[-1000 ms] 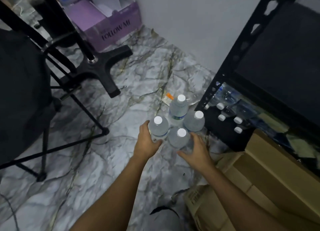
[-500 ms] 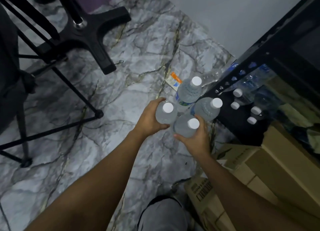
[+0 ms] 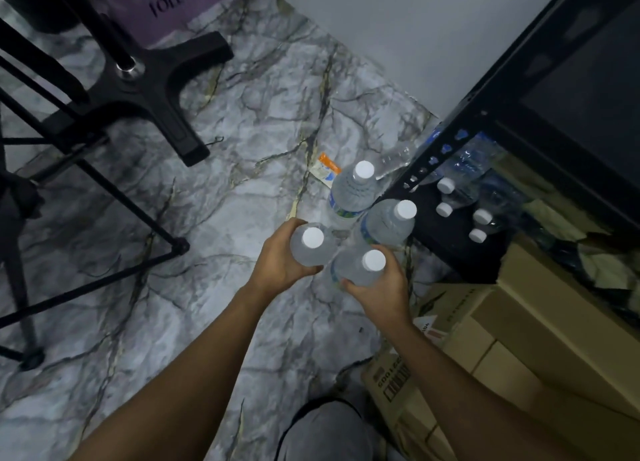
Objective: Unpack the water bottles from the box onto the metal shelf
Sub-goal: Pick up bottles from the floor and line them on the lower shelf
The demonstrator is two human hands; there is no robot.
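Observation:
Several clear water bottles with white caps stand together on the marble floor beside the black metal shelf [image 3: 460,124]. My left hand [image 3: 278,261] is wrapped around the near-left bottle [image 3: 311,247]. My right hand [image 3: 381,287] grips the nearest bottle [image 3: 360,268]. Two more bottles, a far bottle [image 3: 351,192] and a right bottle [image 3: 389,223], stand just beyond, untouched. More capped bottles [image 3: 460,207] sit on the shelf's lowest level. The cardboard box [image 3: 519,343] lies at the lower right, under the shelf's front.
A black chair base [image 3: 152,79] and thin stand legs [image 3: 104,190] occupy the left floor. A purple box [image 3: 180,3] sits at the top. A small orange-and-white packet [image 3: 325,168] lies by the far bottle. The grey wall runs behind the shelf. My knee [image 3: 322,429] shows at the bottom.
Both hands have closed around the two nearest bottles, where a second ago they were only reaching for them. The view has tilted down and moved closer.

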